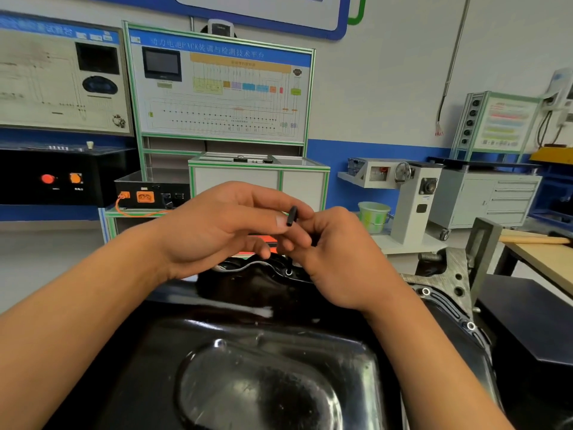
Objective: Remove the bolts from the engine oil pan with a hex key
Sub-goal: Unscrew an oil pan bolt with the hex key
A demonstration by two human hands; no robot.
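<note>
The black glossy oil pan (266, 367) fills the lower middle of the head view, its flange running along the right and far edges. Both hands meet above the pan's far flange. My left hand (223, 225) pinches the top end of a black hex key (292, 216) between thumb and fingers. My right hand (338, 259) curls around the key's lower part, which its fingers hide. A bolt hole (289, 272) on the far flange shows just below the hands. Two more ringed holes (426, 291) (471, 326) lie along the right flange.
The grey metal engine block and stand (459, 274) rises at the pan's right. A wooden table (545, 252) stands at the far right. Training panels (220, 85), a white cabinet (257, 178), a green bucket (373, 217) and grey drawers (496, 200) line the back.
</note>
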